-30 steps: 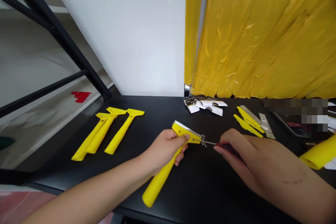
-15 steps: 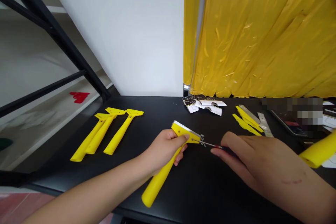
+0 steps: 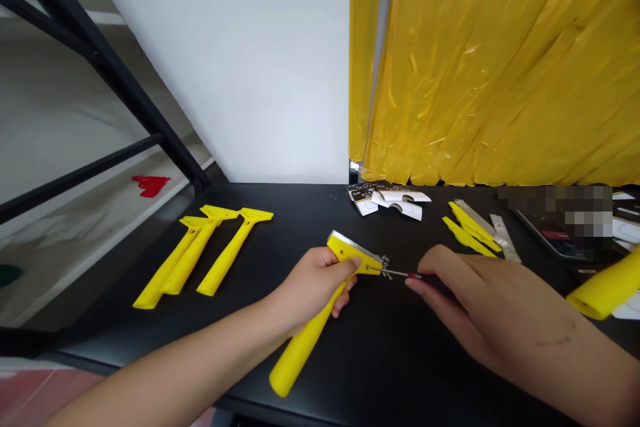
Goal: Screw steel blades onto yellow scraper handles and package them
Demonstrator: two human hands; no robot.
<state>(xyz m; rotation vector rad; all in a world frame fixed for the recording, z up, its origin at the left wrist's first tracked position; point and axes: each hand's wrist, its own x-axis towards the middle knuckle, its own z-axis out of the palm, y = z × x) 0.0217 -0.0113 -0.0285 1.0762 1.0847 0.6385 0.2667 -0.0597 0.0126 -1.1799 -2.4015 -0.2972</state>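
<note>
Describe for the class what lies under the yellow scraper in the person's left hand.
Below the yellow plastic scraper, gripped in the left hand, is the black table top. The patch directly beneath the scraper's head and the hand is covered, so it cannot be seen.

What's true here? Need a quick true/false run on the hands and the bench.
The left hand grips a yellow scraper: true.
The right hand holds pliers: false, it holds a small screwdriver.
The screwdriver's tip is at the scraper's head: true.
Five loose yellow handles lie left of the hands: false, there are three yellow handles.
The table top is white: false, the table top is black.
A yellow plastic sheet hangs behind the table: true.
</note>
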